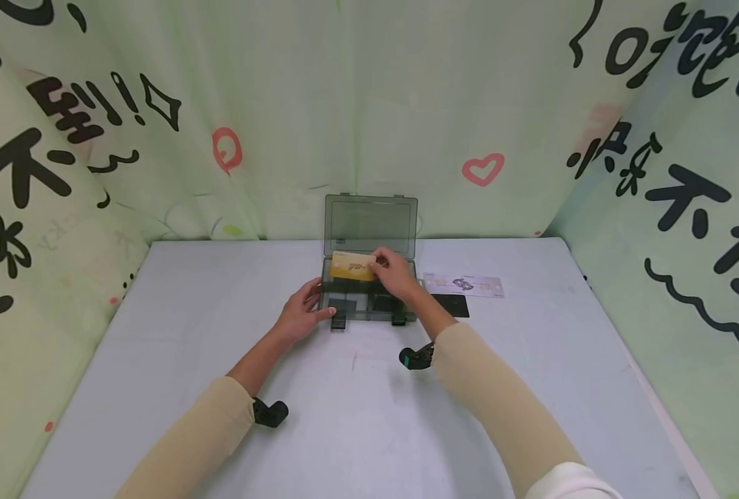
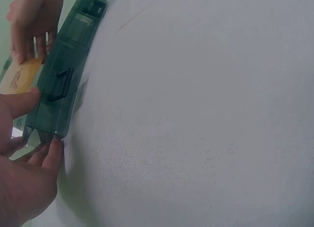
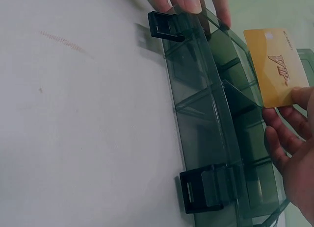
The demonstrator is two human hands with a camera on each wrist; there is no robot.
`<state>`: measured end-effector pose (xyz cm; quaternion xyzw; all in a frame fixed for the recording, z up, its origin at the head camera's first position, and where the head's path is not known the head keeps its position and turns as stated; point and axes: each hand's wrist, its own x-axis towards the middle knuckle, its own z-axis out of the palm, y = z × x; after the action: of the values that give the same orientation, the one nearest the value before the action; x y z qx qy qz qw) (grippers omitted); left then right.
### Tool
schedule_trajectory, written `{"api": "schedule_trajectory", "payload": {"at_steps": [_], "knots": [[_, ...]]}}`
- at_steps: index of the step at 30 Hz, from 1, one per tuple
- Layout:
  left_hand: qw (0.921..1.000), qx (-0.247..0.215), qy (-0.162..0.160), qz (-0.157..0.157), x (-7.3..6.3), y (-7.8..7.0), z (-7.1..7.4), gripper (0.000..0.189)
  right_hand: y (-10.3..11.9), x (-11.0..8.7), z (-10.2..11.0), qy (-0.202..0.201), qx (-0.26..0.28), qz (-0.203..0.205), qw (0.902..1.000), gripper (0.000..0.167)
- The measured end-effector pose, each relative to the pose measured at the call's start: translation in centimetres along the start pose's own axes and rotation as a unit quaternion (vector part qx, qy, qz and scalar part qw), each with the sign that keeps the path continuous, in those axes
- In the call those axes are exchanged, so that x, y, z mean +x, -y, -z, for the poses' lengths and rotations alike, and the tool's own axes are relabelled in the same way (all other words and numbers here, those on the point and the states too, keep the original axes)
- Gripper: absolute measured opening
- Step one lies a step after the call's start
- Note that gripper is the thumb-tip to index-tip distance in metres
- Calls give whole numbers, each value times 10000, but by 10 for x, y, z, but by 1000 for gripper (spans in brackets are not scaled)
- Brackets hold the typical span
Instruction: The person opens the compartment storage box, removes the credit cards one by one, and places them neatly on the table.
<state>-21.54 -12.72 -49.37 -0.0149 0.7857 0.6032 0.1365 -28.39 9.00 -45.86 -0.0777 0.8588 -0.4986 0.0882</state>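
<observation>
A translucent dark-green plastic storage box [image 1: 360, 315] with dividers stands on the table, its lid [image 1: 372, 225] raised at the back. My left hand [image 1: 302, 313] grips the box's left front corner, thumb on the front rim and fingers along the side. Between thumb and fingers, my right hand [image 1: 394, 272] pinches a yellow-and-white card [image 3: 277, 65] by one edge. "VIP" lettering shows on that card in the right wrist view. The card is held tilted above the box's compartments. Two black latches [image 3: 201, 190] hang off the box front.
Right of the box, a pale purple printed slip [image 1: 482, 286] lies on the white table [image 1: 232, 298]. A black flat piece [image 1: 453, 305] is beside it, partly behind my right forearm. Pale green curtains [image 1: 357, 104] with black lettering surround the table on three sides.
</observation>
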Motion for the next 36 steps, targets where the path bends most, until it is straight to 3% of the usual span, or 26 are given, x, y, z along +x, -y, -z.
{"api": "schedule_trajectory", "payload": {"at_steps": [23, 36], "knots": [[9999, 82, 9, -122, -2, 0, 0, 77, -10, -12, 29, -194, -198, 46, 9996, 17], [9999, 134, 3, -56, -1, -1, -1, 77, -11, -23, 40, -202, 34, -67, 9998, 20]]}}
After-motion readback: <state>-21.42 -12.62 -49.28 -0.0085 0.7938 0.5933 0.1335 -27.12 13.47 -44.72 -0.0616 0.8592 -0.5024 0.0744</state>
